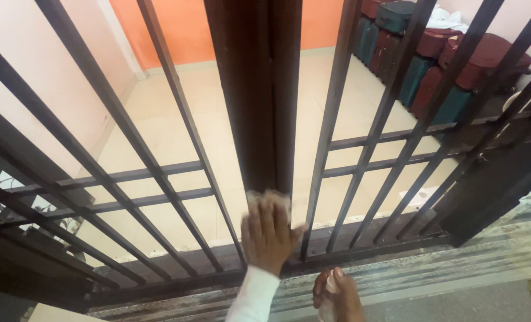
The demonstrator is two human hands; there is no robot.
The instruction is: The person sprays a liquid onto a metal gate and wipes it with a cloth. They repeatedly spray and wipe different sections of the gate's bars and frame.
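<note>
Head view: the left hand (269,235) presses a pale cloth (268,198) flat-fingered against the dark centre post (259,89) of a barred gate (128,179). The right hand (338,295), low down, grips a small spray bottle (331,292). Suitcases (444,59) stand beyond.

At the near edge, just right of centre, the right hand (338,297) is wrapped around a small bottle (332,284). It is pale and slim with a light cap, and any label on it is hidden by the fingers. Farther off to the right, beyond the dark bars (337,119), a flat white rectangle (418,195) lies on the cream floor (170,131), too blurred to identify.
</note>
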